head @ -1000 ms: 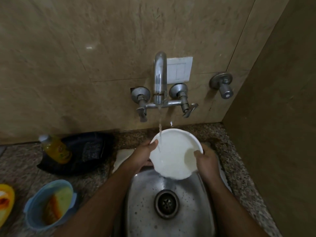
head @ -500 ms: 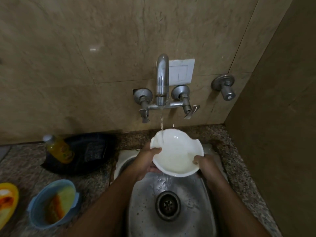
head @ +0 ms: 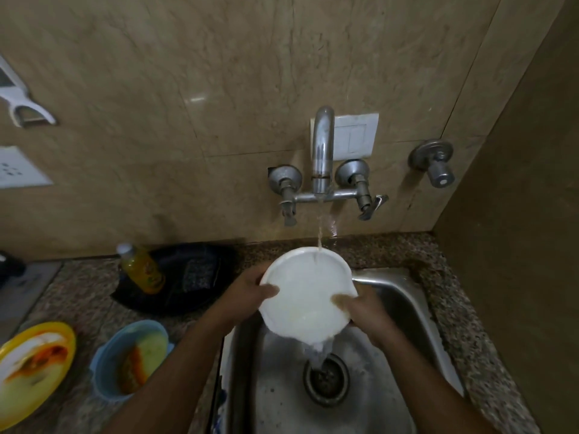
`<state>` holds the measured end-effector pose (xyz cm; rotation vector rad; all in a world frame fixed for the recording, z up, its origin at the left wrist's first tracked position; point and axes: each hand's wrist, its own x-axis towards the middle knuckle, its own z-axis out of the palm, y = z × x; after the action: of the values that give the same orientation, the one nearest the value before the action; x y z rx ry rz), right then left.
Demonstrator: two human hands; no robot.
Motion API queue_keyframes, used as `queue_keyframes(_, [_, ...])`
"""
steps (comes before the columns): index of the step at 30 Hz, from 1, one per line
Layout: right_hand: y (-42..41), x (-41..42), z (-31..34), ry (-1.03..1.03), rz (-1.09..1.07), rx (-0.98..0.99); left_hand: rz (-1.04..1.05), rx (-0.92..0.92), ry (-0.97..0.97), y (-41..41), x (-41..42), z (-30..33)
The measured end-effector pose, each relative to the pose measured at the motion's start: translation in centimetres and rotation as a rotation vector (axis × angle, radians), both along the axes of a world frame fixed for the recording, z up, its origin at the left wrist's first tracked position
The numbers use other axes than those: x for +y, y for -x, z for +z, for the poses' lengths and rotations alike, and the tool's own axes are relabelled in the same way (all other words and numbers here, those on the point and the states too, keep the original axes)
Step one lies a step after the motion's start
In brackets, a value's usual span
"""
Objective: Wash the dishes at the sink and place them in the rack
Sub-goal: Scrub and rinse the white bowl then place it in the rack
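White bowl (head: 308, 296) gripped by left hand (head: 250, 292) and right hand (head: 365, 311), tipped more than before, now pouring water into sink (head: 404, 296). Blue bowl (head: 103, 368) with orange leftovers.

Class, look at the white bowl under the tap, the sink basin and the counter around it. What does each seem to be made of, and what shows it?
White bowl: smooth and opaque, with a soft sheen; plastic or glazed ceramic, the look leaves it open.
Sink basin: bare grey metal with dull reflections, probably stainless steel.
Counter: speckled brown and black polished stone, likely granite.
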<state>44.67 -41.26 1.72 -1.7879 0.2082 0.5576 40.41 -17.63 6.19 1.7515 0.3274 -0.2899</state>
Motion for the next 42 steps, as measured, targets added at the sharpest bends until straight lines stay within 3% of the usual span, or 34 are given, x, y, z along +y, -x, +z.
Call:
queue_keyframes(2, [-0.1,0.3,-0.3,0.091,-0.035,-0.195,0.047,-0.036,0.057,0.4,-0.1,-0.6])
queue_keyframes(5, [0.4,0.3,-0.3,0.241,-0.026,-0.393,0.419,0.003,0.108,1.0,-1.6,-0.8])
queue_keyframes(7, [1.0,0.0,-0.3,0.33,-0.054,-0.49,0.522,0.195,0.323,1.3,-2.8,-0.6])
queue_keyframes(9, [1.5,-0.2,-0.2,0.404,-0.064,-0.562,0.464,0.348,0.662,1.2,-4.1,-0.3])
queue_keyframes(12, [2.3,-0.4,-0.5,0.39,-0.027,-0.732,0.598,0.256,0.952,-0.3,-5.7,0.3])
queue_keyframes(14, [2.7,-0.4,-0.8,0.364,0.009,-0.811,0.679,0.192,1.005,-1.5,-6.4,0.6])
queue_keyframes(21, [1.9,-3.1,-2.3,0.162,0.305,-0.793,0.295,-0.02,0.883,-1.6,-5.2,-0.3])
queue_keyframes(24, [1.1,-1.6,-0.1,-0.097,-0.05,-0.566,0.163,-0.039,0.854,-2.0,-3.8,-0.4])
queue_keyframes(26, [-1.0,-0.3,0.8,-0.347,-0.287,-0.256,0.094,-0.034,0.787,-2.1,-3.5,-0.1])
queue_keyframes(29, [-2.8,1.1,0.5,-0.477,-0.477,-0.098,0.192,0.002,0.708,-2.3,-4.1,0.2])
queue_keyframes(31, [-2.9,1.7,-0.1,-0.406,-0.52,-0.1,0.425,0.051,0.577,-2.9,-5.1,0.5])
queue_keyframes(34, [-2.1,2.4,0.7,-0.303,-0.506,-0.144,0.704,0.09,0.223,-3.7,-6.0,0.2])
queue_keyframes(39, [-1.5,3.3,1.3,0.252,-0.227,-0.368,0.645,0.074,-0.083,-3.1,-6.2,0.3])
queue_keyframes(42, [-0.3,5.3,2.7,0.547,0.053,-0.744,0.653,0.092,-0.2,-3.4,-6.8,0.4])
